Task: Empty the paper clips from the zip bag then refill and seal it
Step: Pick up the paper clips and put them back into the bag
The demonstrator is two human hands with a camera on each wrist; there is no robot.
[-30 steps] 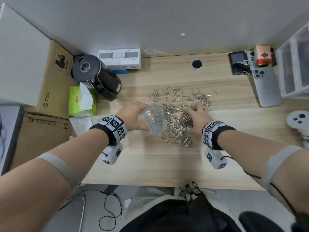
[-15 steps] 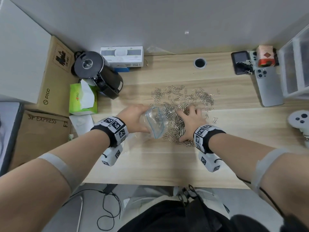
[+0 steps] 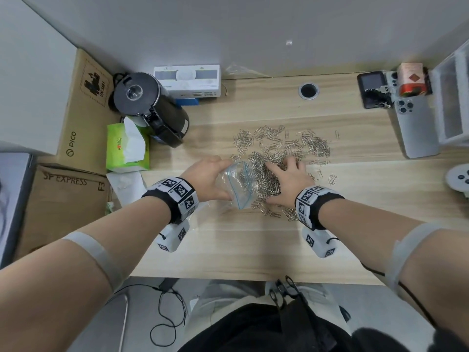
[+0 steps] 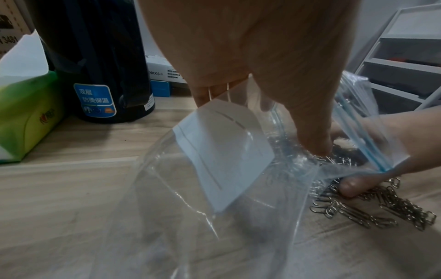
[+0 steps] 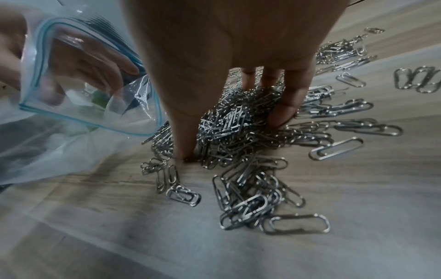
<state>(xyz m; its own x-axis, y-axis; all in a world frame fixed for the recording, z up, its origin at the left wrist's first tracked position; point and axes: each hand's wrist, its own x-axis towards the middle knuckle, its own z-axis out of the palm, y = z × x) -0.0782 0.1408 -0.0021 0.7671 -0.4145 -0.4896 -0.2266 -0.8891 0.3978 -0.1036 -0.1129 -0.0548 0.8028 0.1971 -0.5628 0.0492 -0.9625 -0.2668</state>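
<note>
A clear zip bag [image 3: 238, 185] with a blue zip strip lies tilted on the wooden desk, its mouth gaping to the right. My left hand [image 3: 215, 180] grips its upper rim, thumb inside the opening [image 4: 315, 132]. Silver paper clips [image 3: 262, 171] lie heaped right at the mouth, and more are scattered behind [image 3: 314, 148]. My right hand [image 3: 283, 179] sits on the heap, with a clump of paper clips [image 5: 233, 120] gathered between the thumb and the curled fingers [image 5: 286, 105]. Through the bag [image 5: 83, 98] I see the left hand's fingers. A white label [image 4: 226, 156] is on the bag.
A black kettle [image 3: 152, 107], a green tissue box [image 3: 127, 151] and a white carton [image 3: 187, 77] stand at the back left. A phone [image 3: 416, 125], a white drawer unit [image 3: 454, 97] and a controller [image 3: 459, 179] are at the right. Cardboard boxes [image 3: 76, 110] flank the left edge.
My right hand has slid left across the pile toward the bag's mouth, bunching clips against it. The left hand keeps the bag held open in about the same place.
</note>
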